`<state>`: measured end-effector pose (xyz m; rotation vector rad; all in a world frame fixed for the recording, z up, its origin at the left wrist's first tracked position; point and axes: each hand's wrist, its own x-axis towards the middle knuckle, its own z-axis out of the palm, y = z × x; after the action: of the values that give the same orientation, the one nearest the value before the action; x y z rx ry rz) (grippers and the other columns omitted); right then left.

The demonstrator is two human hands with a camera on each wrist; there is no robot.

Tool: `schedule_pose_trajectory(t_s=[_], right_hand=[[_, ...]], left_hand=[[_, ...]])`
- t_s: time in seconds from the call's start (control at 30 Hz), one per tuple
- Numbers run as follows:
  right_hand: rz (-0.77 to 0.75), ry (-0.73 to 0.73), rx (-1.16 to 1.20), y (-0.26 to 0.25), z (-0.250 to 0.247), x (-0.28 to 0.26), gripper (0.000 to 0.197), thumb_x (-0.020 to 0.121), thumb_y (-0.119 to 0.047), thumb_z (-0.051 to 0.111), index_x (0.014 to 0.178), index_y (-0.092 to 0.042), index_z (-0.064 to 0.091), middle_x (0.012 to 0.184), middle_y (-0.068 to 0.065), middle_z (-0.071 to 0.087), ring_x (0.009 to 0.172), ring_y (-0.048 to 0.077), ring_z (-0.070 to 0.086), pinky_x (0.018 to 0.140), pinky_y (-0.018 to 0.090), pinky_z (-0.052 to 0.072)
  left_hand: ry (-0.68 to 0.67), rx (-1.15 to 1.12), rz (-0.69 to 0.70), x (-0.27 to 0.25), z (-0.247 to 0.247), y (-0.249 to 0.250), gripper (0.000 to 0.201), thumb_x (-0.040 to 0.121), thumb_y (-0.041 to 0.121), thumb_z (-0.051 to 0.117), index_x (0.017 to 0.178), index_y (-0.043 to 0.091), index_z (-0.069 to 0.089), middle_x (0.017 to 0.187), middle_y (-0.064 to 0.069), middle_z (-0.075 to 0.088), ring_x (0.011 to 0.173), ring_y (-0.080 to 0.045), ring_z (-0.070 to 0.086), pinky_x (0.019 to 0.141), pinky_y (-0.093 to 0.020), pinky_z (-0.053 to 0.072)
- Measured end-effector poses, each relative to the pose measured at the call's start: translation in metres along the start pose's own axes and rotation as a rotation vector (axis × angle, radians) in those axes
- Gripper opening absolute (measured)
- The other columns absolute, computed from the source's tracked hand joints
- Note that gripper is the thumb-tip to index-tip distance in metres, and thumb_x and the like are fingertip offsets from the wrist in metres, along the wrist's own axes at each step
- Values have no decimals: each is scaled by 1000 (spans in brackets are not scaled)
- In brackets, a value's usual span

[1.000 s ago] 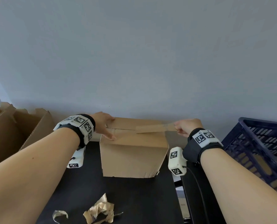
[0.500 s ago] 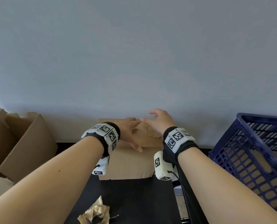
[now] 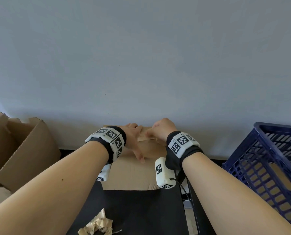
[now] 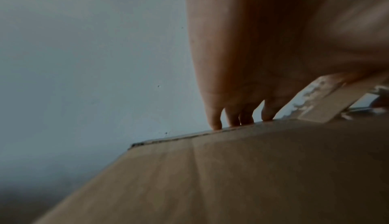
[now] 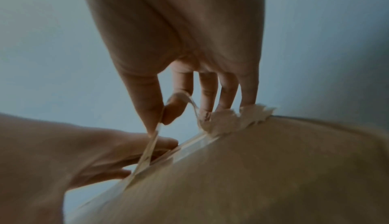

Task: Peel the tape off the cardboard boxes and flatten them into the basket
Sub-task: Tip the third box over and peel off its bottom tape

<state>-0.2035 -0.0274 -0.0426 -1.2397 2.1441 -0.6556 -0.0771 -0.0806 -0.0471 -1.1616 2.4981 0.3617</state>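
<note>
**Brown tape half lifted, box not yet flattened**

Cardboard dominated the scene: the box [image 3: 132, 172] being worked stood upright on the black surface [image 3: 141, 211], against the far wall, with both hands on its top. A strip of brown tape [image 3: 143, 138] was partly raised off the top seam, so the peeling looked under way and not finished. The torn, ragged end of the strip showed at the box's far edge in the right wrist view, and part of the strip lay stuck along the seam. A crumpled wad of peeled tape [image 3: 97, 225] lay on the near part of the surface, which suggested some tape had already come off. Flattening of this box had not begun. At the right the blue basket [image 3: 277, 160] stood beside the surface, with something tan showing through its slats; whether that was flattened cardboard I could not tell. At the left, open cartons [image 3: 22, 150] waited, their state unclear.

The left hand [image 3: 132, 141] lay flat across the box top, fingers straight and pressing down, fingertips [image 4: 215, 122] reaching the far edge. The right hand [image 3: 161, 131] arched above the seam, its grip closed on the tape: thumb and forefinger pinched the lifted strip, the other fingers curled down toward the box
</note>
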Motion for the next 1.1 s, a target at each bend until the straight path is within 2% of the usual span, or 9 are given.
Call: schedule_pose_trajectory(t_s=[0.17, 0.27, 0.4, 0.53, 0.67, 0.77, 0.83, 0.97, 1.1], right_hand=[[100, 78, 152, 12, -24, 4, 21, 68, -8, 71, 53, -9, 55, 57, 3, 55, 56, 19, 51, 55, 23, 42], [217, 198, 343, 42, -50, 6, 9, 61, -3, 69, 56, -6, 62, 66, 10, 65, 63, 26, 62, 69, 33, 56], [339, 300, 465, 93, -88, 11, 16, 45, -6, 67, 59, -3, 63, 85, 14, 72, 79, 31, 68, 86, 46, 55], [476, 374, 377, 115, -113, -8, 9, 65, -3, 66, 73, -3, 67, 76, 8, 66, 61, 23, 56, 63, 28, 48], [390, 324, 290, 116, -109, -12, 7, 76, -3, 63, 71, -3, 58, 67, 9, 57, 56, 22, 50, 53, 26, 40], [257, 310, 324, 108, -97, -4, 15, 78, 4, 55, 86, -3, 67, 85, 13, 70, 82, 27, 65, 77, 34, 54], [178, 313, 371, 103, -89, 0, 24, 84, 2, 47, 78, -12, 65, 80, 5, 73, 91, 25, 68, 88, 37, 52], [81, 258, 458, 94, -69, 3, 32, 82, 4, 40, 70, -15, 63, 55, 2, 67, 57, 19, 60, 66, 27, 49], [94, 103, 417, 87, -58, 3, 25, 83, -9, 51, 63, -14, 65, 49, 0, 61, 49, 16, 46, 53, 26, 36]], left_hand=[[-16, 31, -13, -2, -2, 5, 122, 54, 57, 81, 148, 29, 9, 142, 5, 27, 136, -19, 26, 107, -47, 35], [-6, 26, -2, -3, -4, 6, 121, 58, 52, 82, 150, 30, 6, 144, 3, 25, 137, -20, 24, 108, -44, 33], [-22, 55, -17, -3, -7, 9, 121, 59, 51, 82, 150, 33, 5, 144, 2, 26, 137, -22, 26, 107, -44, 34], [-30, 55, -35, -1, -8, 10, 124, 55, 51, 84, 149, 34, 5, 146, 3, 24, 138, -24, 26, 108, -45, 34], [-58, 57, -59, -1, -10, 11, 125, 55, 50, 84, 149, 36, 2, 148, 4, 20, 138, -24, 28, 107, -47, 36], [-75, 69, -63, 0, -11, 16, 126, 58, 51, 83, 149, 35, -2, 155, 2, 11, 143, -24, 19, 111, -49, 31], [-70, 50, -28, 1, -10, 25, 124, 62, 54, 80, 150, 33, -4, 158, 1, 0, 147, -22, 5, 116, -48, 19], [-17, -79, 59, 6, -8, 50, 125, 61, 61, 77, 150, 33, -6, 159, 4, -8, 147, -18, -9, 118, -47, 8], [-43, 4, 60, 8, -10, 70, 125, 63, 57, 78, 150, 32, -8, 159, 0, -7, 147, -21, -8, 117, -48, 10]])
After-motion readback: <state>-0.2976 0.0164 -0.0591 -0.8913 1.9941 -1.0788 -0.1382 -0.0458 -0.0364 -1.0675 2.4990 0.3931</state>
